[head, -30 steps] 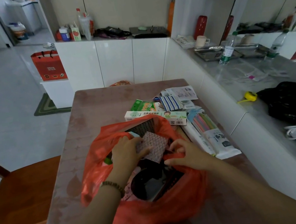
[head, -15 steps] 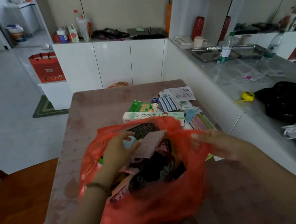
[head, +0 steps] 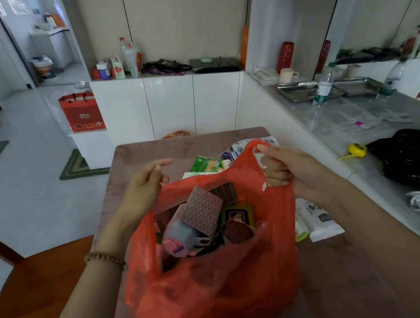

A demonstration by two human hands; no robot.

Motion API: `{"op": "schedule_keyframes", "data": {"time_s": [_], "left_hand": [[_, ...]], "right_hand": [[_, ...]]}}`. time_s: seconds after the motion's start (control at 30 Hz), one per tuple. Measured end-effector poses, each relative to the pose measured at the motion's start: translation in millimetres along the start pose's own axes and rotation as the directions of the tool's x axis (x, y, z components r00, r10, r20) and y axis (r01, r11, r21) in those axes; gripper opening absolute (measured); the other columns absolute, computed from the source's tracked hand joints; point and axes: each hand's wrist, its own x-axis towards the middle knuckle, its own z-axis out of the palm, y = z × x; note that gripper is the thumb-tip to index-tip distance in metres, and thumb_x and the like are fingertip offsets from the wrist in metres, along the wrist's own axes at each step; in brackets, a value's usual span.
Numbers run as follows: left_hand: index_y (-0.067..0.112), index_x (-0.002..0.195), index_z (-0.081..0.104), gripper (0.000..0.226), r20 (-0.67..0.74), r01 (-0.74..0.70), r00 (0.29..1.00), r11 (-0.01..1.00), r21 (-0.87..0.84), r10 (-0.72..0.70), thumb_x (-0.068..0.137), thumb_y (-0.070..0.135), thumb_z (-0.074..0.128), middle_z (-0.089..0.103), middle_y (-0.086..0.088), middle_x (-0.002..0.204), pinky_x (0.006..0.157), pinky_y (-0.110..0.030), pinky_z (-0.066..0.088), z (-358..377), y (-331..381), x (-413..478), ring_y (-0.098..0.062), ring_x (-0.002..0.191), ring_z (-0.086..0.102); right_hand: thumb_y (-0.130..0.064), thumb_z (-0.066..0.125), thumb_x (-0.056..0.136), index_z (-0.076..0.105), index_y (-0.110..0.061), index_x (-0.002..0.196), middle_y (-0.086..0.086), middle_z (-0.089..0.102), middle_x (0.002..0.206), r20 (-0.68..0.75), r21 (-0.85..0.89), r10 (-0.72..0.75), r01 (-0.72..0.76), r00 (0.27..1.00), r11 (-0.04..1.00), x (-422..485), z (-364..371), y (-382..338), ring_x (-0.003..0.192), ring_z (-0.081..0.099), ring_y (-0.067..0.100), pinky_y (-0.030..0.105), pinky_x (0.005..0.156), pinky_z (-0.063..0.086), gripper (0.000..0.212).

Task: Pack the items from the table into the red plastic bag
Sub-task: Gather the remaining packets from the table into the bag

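Both hands have come out of the thin red plastic bag (head: 217,288). The right hand (head: 284,172) curls its fingers round one handle and the left hand (head: 145,187) seemingly pinches the opposite rim. The mouth is spread between them, ready for more.

We see an orange-red bag (head: 217,288) below the left hand (head: 145,187) and the right hand (head: 289,171). Between them a pink pad (head: 203,211) has a waffle pattern. A green packet (head: 208,164) lies beyond; brown beads (head: 103,257) circle the left wrist.

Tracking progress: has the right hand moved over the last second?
Yes: the right hand moved right and farther along the brown table, out of the red plastic bag.
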Motion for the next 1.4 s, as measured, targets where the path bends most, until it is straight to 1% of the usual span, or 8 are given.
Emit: {"op": "schedule_keyframes", "data": {"time_s": [0.17, 0.3, 0.4, 0.73, 0.93, 1.1, 1.23, 1.4], "left_hand": [[0.027, 0.111, 0.062, 0.021, -0.05, -0.134, 0.99, 0.99, -0.051, 0.131, 0.096, 0.028, 0.047, 0.048, 0.004, 0.066, 0.042, -0.012, 0.029, -8.5, 52.8, 0.9, 0.0, 0.042, 0.034], [0.037, 0.11, 0.063, 0.021, -0.058, -0.234, 0.972, 0.967, -0.097, 0.229, 0.092, 0.04, 0.054, 0.041, 0.011, 0.055, 0.043, -0.017, 0.028, -10.4, 91.4, 0.9, -0.004, 0.046, 0.031], [0.038, 0.106, 0.063, 0.017, -0.032, -0.239, 0.971, 0.948, -0.21, 0.238, 0.091, 0.035, 0.057, 0.032, 0.002, 0.059, 0.043, -0.018, 0.025, -7.0, 110.9, 3.3, -0.008, 0.047, 0.025], [0.029, 0.109, 0.064, 0.021, 0.079, -0.184, 0.974, 0.948, -0.26, 0.211, 0.09, 0.024, 0.06, 0.031, 0.013, 0.045, 0.04, -0.017, 0.022, 25.2, 120.2, 14.0, -0.004, 0.042, 0.024], [0.023, 0.112, 0.062, 0.021, 0.129, -0.109, 0.981, 0.963, -0.248, 0.145, 0.093, 0.021, 0.055, 0.036, 0.014, 0.042, 0.039, -0.017, 0.02, 29.3, 105.1, 23.4, -0.004, 0.04, 0.023], [0.017, 0.11, 0.062, 0.019, 0.15, -0.064, 0.984, 0.98, -0.19, 0.094, 0.094, 0.018, 0.052, 0.041, 0.015, 0.041, 0.038, -0.017, 0.02, 32.2, 82.5, 32.9, -0.005, 0.039, 0.024], [0.02, 0.107, 0.063, 0.018, 0.158, 0.042, 0.987, 0.982, -0.183, -0.012, 0.096, 0.021, 0.05, 0.039, 0.013, 0.049, 0.035, -0.015, 0.019, 30.5, 49.1, 46.9, -0.004, 0.038, 0.026], [0.016, 0.11, 0.062, 0.029, 0.169, 0.217, 0.963, 0.976, -0.021, -0.211, 0.094, 0.037, 0.05, 0.041, 0.004, 0.066, 0.037, -0.014, 0.022, 33.1, 2.4, 59.4, -0.001, 0.04, 0.03]], "right_hand": [[-0.011, 0.049, 0.095, 0.05, -0.022, 0.068, -0.013, 0.025, 0.044, -0.107, -0.06, -0.174, 0.169, 0.979, 0.984, -9.7, 4.0, -47.5, 0.034, 0.018, 0.0, 0.016, 0.034, 0.014, 0.029], [-0.012, 0.057, 0.086, 0.054, -0.02, 0.076, -0.014, 0.026, 0.042, -0.139, -0.084, -0.226, 0.215, 0.964, 0.973, -27.4, 0.1, -76.1, 0.032, 0.019, 0.0, 0.017, 0.035, 0.013, 0.013], [-0.018, 0.06, 0.076, 0.055, -0.016, 0.083, -0.015, 0.028, 0.039, -0.134, -0.09, -0.255, 0.244, 0.958, 0.966, -42.5, -5.1, -89.7, 0.03, 0.02, -0.001, 0.016, 0.034, 0.014, 0.009], [-0.017, 0.066, 0.071, 0.054, -0.015, 0.086, -0.012, 0.03, 0.042, -0.183, -0.206, -0.195, 0.156, 0.964, 0.966, -48.8, -38.8, -84.9, 0.031, 0.021, 0.001, 0.015, 0.033, 0.015, 0.019], [-0.013, 0.059, 0.088, 0.05, -0.018, 0.091, -0.012, 0.027, 0.043, -0.188, -0.268, -0.075, 0.022, 0.979, 0.963, -25.2, -54.9, -53.0, 0.034, 0.02, 0.002, 0.017, 0.035, 0.014, 0.01], [-0.03, 0.056, 0.092, 0.049, -0.017, 0.095, -0.008, 0.032, 0.052, -0.143, -0.429, 0.106, -0.158, 0.984, 0.889, 4.9, -63.7, -12.8, 0.04, 0.023, 0.006, 0.018, 0.037, 0.018, 0.016], [-0.05, 0.046, 0.09, 0.053, -0.012, 0.083, -0.002, 0.04, 0.052, -0.091, -0.516, 0.105, -0.137, 0.99, 0.846, 28.2, -68.5, 9.4, 0.039, 0.032, 0.012, 0.021, 0.038, 0.029, 0.04], [-0.045, 0.032, 0.098, 0.048, -0.014, 0.067, -0.001, 0.036, 0.05, -0.023, -0.668, 0.124, -0.107, 0.992, 0.736, 49.6, -73.3, 39.3, 0.037, 0.03, 0.012, 0.021, 0.037, 0.03, 0.046]]}}
